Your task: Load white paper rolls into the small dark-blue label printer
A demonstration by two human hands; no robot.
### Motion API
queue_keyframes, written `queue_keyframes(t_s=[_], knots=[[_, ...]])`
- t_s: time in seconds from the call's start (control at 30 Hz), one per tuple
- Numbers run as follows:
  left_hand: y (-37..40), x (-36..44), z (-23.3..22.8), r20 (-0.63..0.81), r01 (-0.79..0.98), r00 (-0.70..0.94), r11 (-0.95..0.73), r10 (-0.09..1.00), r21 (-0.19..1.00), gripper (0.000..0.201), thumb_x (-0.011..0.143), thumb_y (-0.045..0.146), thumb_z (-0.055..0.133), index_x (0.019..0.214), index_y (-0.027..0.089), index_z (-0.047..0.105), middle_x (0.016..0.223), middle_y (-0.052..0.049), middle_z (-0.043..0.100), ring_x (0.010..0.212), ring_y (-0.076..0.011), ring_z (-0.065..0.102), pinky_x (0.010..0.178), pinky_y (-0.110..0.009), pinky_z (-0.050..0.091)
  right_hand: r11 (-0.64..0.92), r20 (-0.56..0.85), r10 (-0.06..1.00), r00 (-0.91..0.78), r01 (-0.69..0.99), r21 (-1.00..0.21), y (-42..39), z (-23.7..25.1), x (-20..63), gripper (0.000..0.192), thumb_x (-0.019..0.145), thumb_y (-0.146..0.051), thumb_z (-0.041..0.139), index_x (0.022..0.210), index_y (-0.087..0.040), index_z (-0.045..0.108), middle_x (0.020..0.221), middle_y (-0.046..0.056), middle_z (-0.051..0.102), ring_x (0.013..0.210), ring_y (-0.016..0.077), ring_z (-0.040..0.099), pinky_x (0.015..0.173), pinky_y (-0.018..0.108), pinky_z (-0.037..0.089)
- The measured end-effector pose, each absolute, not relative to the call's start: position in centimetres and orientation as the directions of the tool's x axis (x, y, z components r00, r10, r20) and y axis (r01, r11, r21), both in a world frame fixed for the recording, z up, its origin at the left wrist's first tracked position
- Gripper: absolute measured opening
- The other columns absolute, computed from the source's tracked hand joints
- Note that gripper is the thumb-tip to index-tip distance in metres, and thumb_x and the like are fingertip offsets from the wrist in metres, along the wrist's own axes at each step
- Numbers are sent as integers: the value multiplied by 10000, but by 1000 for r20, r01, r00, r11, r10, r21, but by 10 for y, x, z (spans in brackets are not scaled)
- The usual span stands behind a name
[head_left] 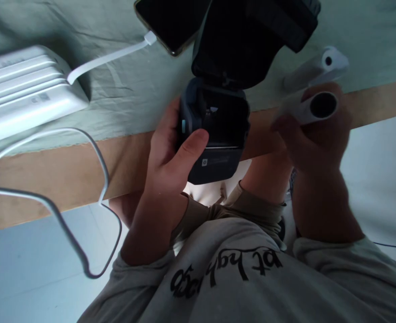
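My left hand (pixel 171 152) is wrapped around the side of a small dark portable printer (pixel 218 166), its thumb resting on the near edge. The printer's compartment faces up, and a black lid (pixel 238 49) stands back from its far side. My right hand (pixel 322 139) grips a white paper roll (pixel 305 110), slightly blurred, with its hollow core showing at one end. This roll is apart from the printer, to its right. Just beyond my right hand, a second white roll (pixel 305 72) in what looks like clear wrapping lies on the table.
A white power strip or charger block (pixel 33 98) sits at the left on the green cloth (pixel 117 103). Its short white cable (pixel 110 58) runs to a dark phone (pixel 171 22). A grey cord (pixel 63 229) loops over the wooden table edge (pixel 66 175).
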State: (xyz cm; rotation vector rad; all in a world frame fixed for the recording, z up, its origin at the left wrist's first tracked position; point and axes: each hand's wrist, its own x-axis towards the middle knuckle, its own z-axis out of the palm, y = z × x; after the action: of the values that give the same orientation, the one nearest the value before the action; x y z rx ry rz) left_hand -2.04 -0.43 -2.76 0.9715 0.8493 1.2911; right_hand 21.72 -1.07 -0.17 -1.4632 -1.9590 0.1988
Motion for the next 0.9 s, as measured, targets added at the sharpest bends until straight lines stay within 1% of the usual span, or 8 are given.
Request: queue_keyframes(t_s=[0.07,0.33,0.47,0.57,0.63,0.73,0.83,0.9], knots=[[-2,-21,-31,66,-378,105,-22,992,926,504,744,415,723,1197,203,663,1210,-88,687,1187,-291,585,1086,-431,426,343,471,878,-90,804,-485,2,-3,212,183,835,-312,650,986,-246,571,939,20,612,932,186,612,861,383,502],[-7,-19,-20,13,-367,121,33,993,930,477,794,406,679,1226,209,637,1157,-33,694,1128,-233,614,1004,-368,484,313,442,893,-83,819,-480,15,-3,207,523,810,-322,689,1292,-350,489,1216,-2,611,1118,201,637,935,381,538],[-8,-19,-17,-12,-352,99,46,995,935,523,766,424,690,1230,191,628,1164,-48,682,1138,-253,600,1004,-379,473,342,596,791,-139,908,-243,23,16,248,407,885,-335,581,1291,-335,548,1196,10,592,1195,228,564,1063,430,451],[-6,-20,-22,4,-348,113,36,994,937,502,762,429,699,1211,211,643,1164,-60,680,1151,-271,605,1024,-404,468,299,374,899,-228,943,-144,42,20,279,608,818,-414,670,1377,-238,507,1321,75,576,1265,278,532,1100,449,417],[-5,-21,-27,35,-356,105,5,994,934,504,755,444,710,1210,237,653,1172,-63,687,1154,-282,609,1035,-415,465,181,272,953,-131,970,-165,53,14,290,539,774,-436,717,1250,-205,614,1233,91,646,1183,261,593,1035,406,446],[-4,-21,-30,30,-360,110,12,993,933,514,760,426,703,1233,234,647,1187,-72,693,1173,-290,602,1061,-425,452,81,364,931,35,950,-300,58,-1,290,420,667,-366,801,1043,-221,683,958,44,702,868,172,642,781,297,472],[-5,-20,-26,22,-364,99,15,995,931,515,753,414,696,1223,209,648,1171,-76,698,1150,-285,607,1038,-417,470,187,506,856,105,850,-493,51,-13,280,534,594,-214,799,1093,-238,608,806,-7,632,656,107,531,593,247,372],[-6,-19,-22,4,-368,92,30,996,930,484,749,418,695,1187,216,657,1176,-68,696,1150,-284,605,1033,-417,476,255,509,856,92,782,-569,45,-17,272,417,669,-178,706,1058,-248,573,817,3,621,669,110,525,602,255,377]])
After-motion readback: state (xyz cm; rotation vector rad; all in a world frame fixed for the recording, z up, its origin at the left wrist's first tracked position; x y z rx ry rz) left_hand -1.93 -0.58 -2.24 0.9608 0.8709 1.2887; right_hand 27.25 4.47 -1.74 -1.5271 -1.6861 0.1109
